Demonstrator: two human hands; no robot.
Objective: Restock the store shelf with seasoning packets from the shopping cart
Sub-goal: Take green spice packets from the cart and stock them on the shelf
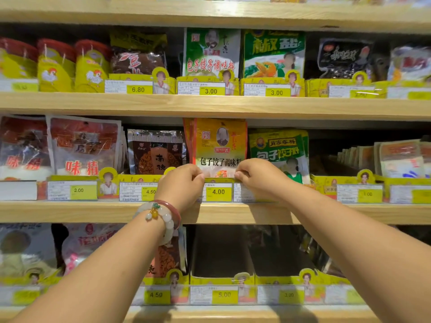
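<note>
Seating a stack of orange packets (220,145) into its slot on the middle shelf (93,212) is what's going on, right above the 4.00 price tag (218,191). Both hands are on the bottom edge of the front packet: the left hand (183,183) pinches the lower left corner, the right hand (256,177) pinches the lower right, fingers curled in tight on each side. The packets stand upright in the yellow tray (140,178), squeezed between a dark brown packet (155,152) on the left and a green packet (278,148) on the right, touching or nearly touching both. My guess is these things are light, thin and floppy, with slick printed film, so they'll slump or fan out if you only hold one corner. Two-corner grip low down seems like the sane way to do it, since the top edge would just fold over. Nothing fragile here I'd say, worst case a packet slides forward over the tray lip or bends behind the tag. Can't see the cart at all from this angle. There's an empty-looking tray (221,279) on the shelf below too, probably needs filling later.
</note>
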